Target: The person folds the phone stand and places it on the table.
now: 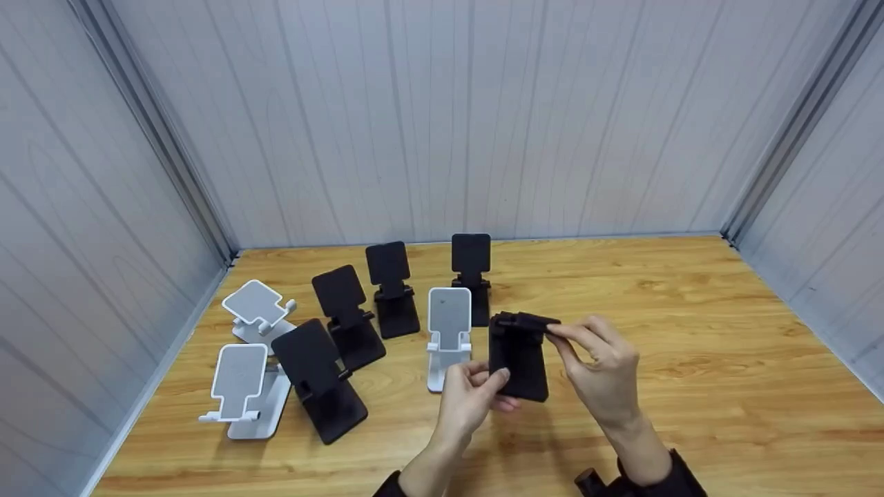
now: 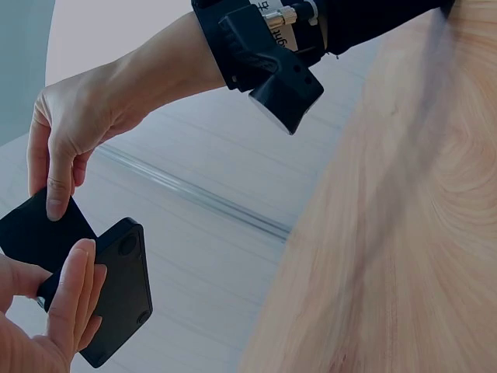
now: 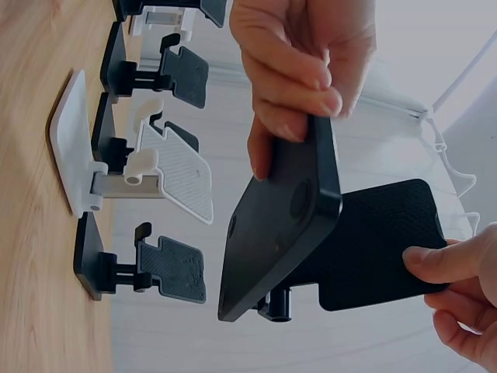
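A black folding phone stand [image 1: 521, 369] is held up off the table between both hands. My left hand [image 1: 471, 399] grips the side of its base, thumb on the near face and fingers behind. With thumb and fingertips, my right hand [image 1: 604, 369] pinches the edge of the tilted support plate [image 1: 528, 322]. In the right wrist view, the plate [image 3: 380, 245] stands out at an angle from the base [image 3: 283, 225], round pads showing on its underside. The left wrist view shows the base underside [image 2: 120, 287] too, beside the left fingers.
Several black phone stands stand unfolded at the left and back, including one front-left [image 1: 321, 379] and one at the back [image 1: 471, 255]. Two white stands are far left, one nearer [image 1: 259, 404]; another white stand [image 1: 449, 321] is just left of the hands. Panel walls [image 1: 428, 124] surround the wooden table [image 1: 725, 359].
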Tool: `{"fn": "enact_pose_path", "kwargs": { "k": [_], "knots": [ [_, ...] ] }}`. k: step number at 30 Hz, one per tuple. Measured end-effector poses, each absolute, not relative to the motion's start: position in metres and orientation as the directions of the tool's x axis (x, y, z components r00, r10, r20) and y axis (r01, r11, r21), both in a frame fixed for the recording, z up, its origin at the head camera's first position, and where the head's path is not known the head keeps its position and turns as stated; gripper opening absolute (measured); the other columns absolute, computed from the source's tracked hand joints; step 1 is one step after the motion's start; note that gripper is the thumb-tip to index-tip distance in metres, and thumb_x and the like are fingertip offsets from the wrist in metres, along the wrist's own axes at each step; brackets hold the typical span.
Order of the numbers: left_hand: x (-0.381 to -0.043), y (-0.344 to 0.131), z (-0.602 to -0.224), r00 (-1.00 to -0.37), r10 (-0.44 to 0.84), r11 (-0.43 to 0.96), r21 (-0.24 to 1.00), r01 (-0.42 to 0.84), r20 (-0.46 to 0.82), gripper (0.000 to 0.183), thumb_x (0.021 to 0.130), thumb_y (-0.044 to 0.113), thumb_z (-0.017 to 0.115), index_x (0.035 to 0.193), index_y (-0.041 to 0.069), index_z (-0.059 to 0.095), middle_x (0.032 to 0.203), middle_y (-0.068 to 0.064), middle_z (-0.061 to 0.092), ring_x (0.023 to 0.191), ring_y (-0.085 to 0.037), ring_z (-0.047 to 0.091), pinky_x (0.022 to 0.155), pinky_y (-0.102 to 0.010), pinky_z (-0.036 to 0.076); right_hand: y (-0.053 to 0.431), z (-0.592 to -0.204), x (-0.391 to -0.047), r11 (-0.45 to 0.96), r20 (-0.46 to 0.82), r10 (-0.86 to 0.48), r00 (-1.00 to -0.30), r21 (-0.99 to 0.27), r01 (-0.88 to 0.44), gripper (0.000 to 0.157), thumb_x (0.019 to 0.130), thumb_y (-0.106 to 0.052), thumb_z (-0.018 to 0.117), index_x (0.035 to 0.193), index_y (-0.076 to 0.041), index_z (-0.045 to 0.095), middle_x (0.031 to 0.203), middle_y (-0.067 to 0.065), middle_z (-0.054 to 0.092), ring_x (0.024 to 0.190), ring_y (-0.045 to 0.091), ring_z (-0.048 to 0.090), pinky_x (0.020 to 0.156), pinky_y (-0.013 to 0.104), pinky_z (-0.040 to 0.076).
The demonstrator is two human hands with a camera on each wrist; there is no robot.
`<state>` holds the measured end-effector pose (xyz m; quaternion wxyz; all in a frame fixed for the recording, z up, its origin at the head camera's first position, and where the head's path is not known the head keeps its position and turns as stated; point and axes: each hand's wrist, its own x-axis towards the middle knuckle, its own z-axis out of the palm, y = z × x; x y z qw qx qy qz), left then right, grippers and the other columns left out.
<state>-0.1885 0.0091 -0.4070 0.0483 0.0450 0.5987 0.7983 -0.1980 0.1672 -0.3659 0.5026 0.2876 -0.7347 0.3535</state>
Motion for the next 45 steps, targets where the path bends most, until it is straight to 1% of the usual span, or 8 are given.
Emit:
{"fn": "enact_pose_path", "kwargs": {
  "k": [8, 15, 20, 26, 35, 39, 43, 45],
  "knots": [
    [-0.191, 0.004, -0.406, -0.994, 0.106, -0.302, 0.953, -0.016, 0.017, 0.025, 0.083, -0.003, 0.053, 0.102, -0.019, 0.05, 0.08, -0.027, 0.063, 0.049, -0.02, 0.061, 0.05, -0.03, 0.054, 0.159, -0.369, -0.194, 0.576, 0.927, -0.137, -0.35, -0.213, -0.789, 0.027, 0.055, 0.018, 0.073, 0.073, -0.001, 0.069, 0.065, 0.0, 0.053, 0.058, 0.01, 0.047, 0.05, 0.016, 0.039],
    [-0.191, -0.002, -0.4, -0.995, 0.093, -0.318, 0.948, -0.002, 0.029, 0.024, 0.084, -0.003, 0.051, 0.102, -0.019, 0.049, 0.083, -0.027, 0.062, 0.05, -0.019, 0.061, 0.051, -0.029, 0.054, 0.149, -0.377, -0.19, 0.527, 0.907, -0.168, -0.386, -0.248, -0.813, 0.026, 0.056, 0.019, 0.069, 0.073, 0.0, 0.068, 0.065, 0.002, 0.049, 0.062, 0.012, 0.043, 0.053, 0.016, 0.037],
    [-0.191, -0.004, -0.397, -0.996, 0.082, -0.332, 0.943, 0.014, 0.044, 0.023, 0.084, -0.003, 0.051, 0.102, -0.018, 0.049, 0.082, -0.027, 0.063, 0.049, -0.017, 0.061, 0.05, -0.028, 0.054, 0.144, -0.38, -0.191, 0.516, 0.908, -0.199, -0.369, -0.223, -0.827, 0.027, 0.054, 0.021, 0.068, 0.071, 0.0, 0.066, 0.064, 0.002, 0.047, 0.062, 0.014, 0.043, 0.055, 0.019, 0.037],
    [-0.191, -0.007, -0.394, -0.997, 0.069, -0.334, 0.943, 0.001, 0.025, 0.023, 0.084, -0.003, 0.051, 0.102, -0.018, 0.05, 0.079, -0.025, 0.063, 0.05, -0.016, 0.061, 0.051, -0.027, 0.054, 0.14, -0.383, -0.19, 0.538, 0.911, -0.231, -0.342, -0.174, -0.825, 0.021, 0.056, 0.016, 0.068, 0.068, -0.001, 0.064, 0.065, 0.001, 0.046, 0.061, 0.015, 0.043, 0.055, 0.021, 0.036],
    [-0.19, -0.006, -0.393, -0.993, 0.113, -0.368, 0.93, 0.002, 0.046, 0.024, 0.086, -0.002, 0.049, 0.104, -0.018, 0.048, 0.084, -0.026, 0.063, 0.053, -0.015, 0.061, 0.055, -0.027, 0.054, 0.143, -0.381, -0.19, 0.554, 0.907, -0.243, -0.343, -0.161, -0.817, 0.017, 0.06, 0.013, 0.068, 0.069, -0.001, 0.065, 0.066, 0.002, 0.048, 0.063, 0.016, 0.045, 0.059, 0.022, 0.037],
    [-0.189, -0.006, -0.392, -0.991, 0.126, -0.382, 0.924, 0.001, 0.053, 0.025, 0.086, -0.002, 0.048, 0.105, -0.018, 0.048, 0.085, -0.026, 0.062, 0.053, -0.015, 0.061, 0.055, -0.026, 0.054, 0.147, -0.376, -0.188, 0.56, 0.872, -0.279, -0.402, -0.193, -0.806, 0.023, 0.06, 0.014, 0.07, 0.074, -0.004, 0.065, 0.071, 0.001, 0.049, 0.066, 0.014, 0.046, 0.06, 0.018, 0.038],
    [-0.189, -0.006, -0.391, -0.99, 0.132, -0.385, 0.923, -0.006, 0.049, 0.025, 0.088, -0.001, 0.048, 0.106, -0.017, 0.048, 0.084, -0.026, 0.063, 0.054, -0.015, 0.061, 0.056, -0.027, 0.054, 0.156, -0.369, -0.186, 0.498, 0.812, -0.299, -0.502, -0.316, -0.808, 0.027, 0.062, 0.006, 0.076, 0.083, -0.006, 0.065, 0.078, 0.0, 0.054, 0.07, 0.012, 0.051, 0.063, 0.014, 0.042],
    [-0.189, -0.006, -0.391, -0.99, 0.131, -0.387, 0.922, -0.004, 0.051, 0.025, 0.088, 0.0, 0.049, 0.106, -0.017, 0.049, 0.084, -0.025, 0.063, 0.054, -0.015, 0.062, 0.056, -0.028, 0.054, 0.16, -0.365, -0.187, 0.445, 0.787, -0.28, -0.55, -0.401, -0.801, 0.028, 0.062, 0.0, 0.078, 0.087, -0.007, 0.066, 0.081, -0.001, 0.058, 0.072, 0.012, 0.055, 0.066, 0.015, 0.045]
  ]
}}
